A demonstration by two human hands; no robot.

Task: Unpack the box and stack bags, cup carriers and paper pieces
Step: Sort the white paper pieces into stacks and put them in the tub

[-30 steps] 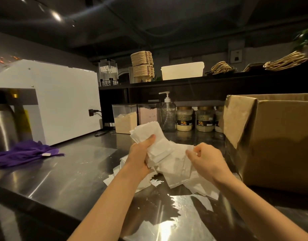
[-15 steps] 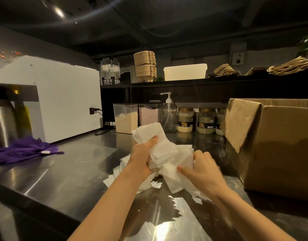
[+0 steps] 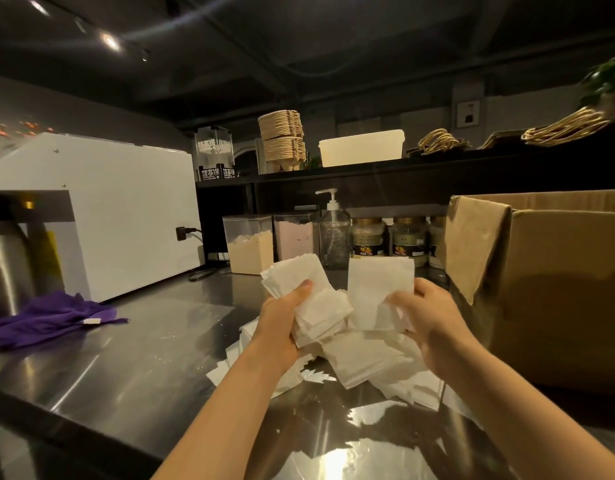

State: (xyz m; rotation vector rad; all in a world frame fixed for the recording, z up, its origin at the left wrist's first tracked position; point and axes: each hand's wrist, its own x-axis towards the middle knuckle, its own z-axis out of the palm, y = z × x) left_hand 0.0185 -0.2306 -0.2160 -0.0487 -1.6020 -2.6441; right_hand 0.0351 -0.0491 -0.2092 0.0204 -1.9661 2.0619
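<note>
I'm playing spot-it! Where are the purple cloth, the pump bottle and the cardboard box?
purple cloth [image 3: 46, 320], head view, middle of the fabric.
pump bottle [image 3: 335, 240], head view, clear body.
cardboard box [image 3: 569, 289], head view, near side wall.

White Chinese characters stand on the clear case [image 3: 214, 147] on the shelf: one row across its upper wall, another on the black band at its foot. The strokes are large, yet I cannot make out for certain which characters they are. The jars [image 3: 367, 237] just left of the box [image 3: 559, 289] carry dark labels with an orange picture and pale print, too small to read. A wall plate [image 3: 468, 114] shows a dark figure, its meaning unclear. The white tag [image 3: 92, 321] on the purple cloth [image 3: 46, 317] is too small to read.
</note>
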